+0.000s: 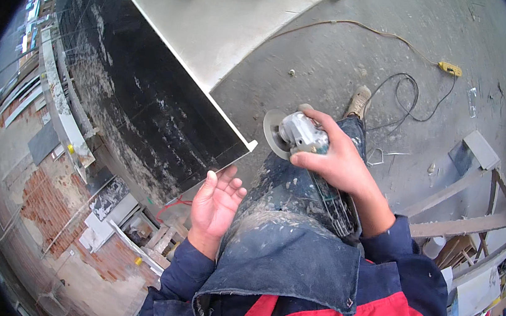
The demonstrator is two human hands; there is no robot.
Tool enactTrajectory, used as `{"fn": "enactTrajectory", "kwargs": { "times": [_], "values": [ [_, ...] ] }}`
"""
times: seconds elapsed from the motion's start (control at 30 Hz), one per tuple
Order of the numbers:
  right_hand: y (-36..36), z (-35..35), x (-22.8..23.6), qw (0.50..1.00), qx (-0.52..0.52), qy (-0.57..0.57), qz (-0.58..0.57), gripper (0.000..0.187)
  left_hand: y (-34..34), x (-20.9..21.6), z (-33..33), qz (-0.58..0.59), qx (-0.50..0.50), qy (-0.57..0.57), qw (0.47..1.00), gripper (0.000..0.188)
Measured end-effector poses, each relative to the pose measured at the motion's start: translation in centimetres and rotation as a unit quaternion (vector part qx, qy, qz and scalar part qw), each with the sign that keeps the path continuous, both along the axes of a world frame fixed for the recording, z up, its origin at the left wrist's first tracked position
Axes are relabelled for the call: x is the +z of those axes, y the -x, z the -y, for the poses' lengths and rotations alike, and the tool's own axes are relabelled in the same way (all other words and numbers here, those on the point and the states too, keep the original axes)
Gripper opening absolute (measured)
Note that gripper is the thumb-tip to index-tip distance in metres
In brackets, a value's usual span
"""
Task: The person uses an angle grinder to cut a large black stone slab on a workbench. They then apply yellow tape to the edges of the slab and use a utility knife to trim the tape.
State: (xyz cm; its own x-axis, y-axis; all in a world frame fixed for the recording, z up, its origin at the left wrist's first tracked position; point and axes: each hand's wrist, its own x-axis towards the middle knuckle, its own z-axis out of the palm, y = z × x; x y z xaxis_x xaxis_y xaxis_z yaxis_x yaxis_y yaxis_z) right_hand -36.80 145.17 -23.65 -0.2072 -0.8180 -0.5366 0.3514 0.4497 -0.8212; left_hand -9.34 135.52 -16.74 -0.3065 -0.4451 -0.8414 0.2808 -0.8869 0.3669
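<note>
My right hand [341, 159] is wrapped round the head of an angle grinder [303, 134], whose body hangs down along my leg. Its thin round disc [275, 134] faces left, apart from the slab beside it. My left hand [218, 201] is raised palm up with the fingers loosely curled and apart, holding nothing. Its fingertips are close to the lower corner of a large slab with a black surface [147, 96]; whether they touch it I cannot tell. A pale strip [232, 120] runs along the slab's edge and ends in a small notched tip.
A large pale panel [218, 29] lies beyond the black slab. A yellow socket block [450, 69] and a looped dark cable [410, 101] lie on the dusty floor to the right. Wooden trestle beams [469, 223] stand at right. A brick wall [51, 204] and stacked offcuts are at left.
</note>
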Motion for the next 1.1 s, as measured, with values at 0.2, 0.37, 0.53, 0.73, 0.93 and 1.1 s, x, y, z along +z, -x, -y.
{"fn": "enactTrajectory", "kwargs": {
  "times": [0.2, 0.37, 0.53, 0.73, 0.93, 1.1],
  "values": [
    [0.0, 0.6, 6.9, 0.972, 0.058, 0.028, -0.225, 0.084, -0.2, -0.4, -0.2, 0.009, 0.008, -0.002, 1.0, 0.031],
    [-0.4, 2.0, 8.0, 0.956, 0.088, 0.015, -0.28, 0.083, -0.1, -0.3, -0.1, 0.006, 0.002, 0.004, 1.0, 0.031],
    [-0.8, 2.9, 8.3, 0.947, 0.114, 0.044, -0.298, 0.081, 0.1, -0.4, -0.1, 0.004, 0.004, 0.002, 1.0, 0.03],
    [-0.6, 2.3, 8.9, 0.941, 0.133, 0.015, -0.311, 0.081, 0.1, -0.5, -0.1, 0.001, 0.012, -0.006, 1.0, 0.029],
    [0.4, 0.9, 8.4, 0.941, 0.131, -0.021, -0.311, 0.08, 0.0, -0.5, -0.2, -0.006, 0.017, -0.003, 1.0, 0.027],
    [0.8, 1.1, 9.0, 0.957, 0.116, -0.049, -0.262, 0.081, 0.2, -0.4, -0.1, 0.002, 0.016, -0.005, 1.0, 0.027]
  ]
}}
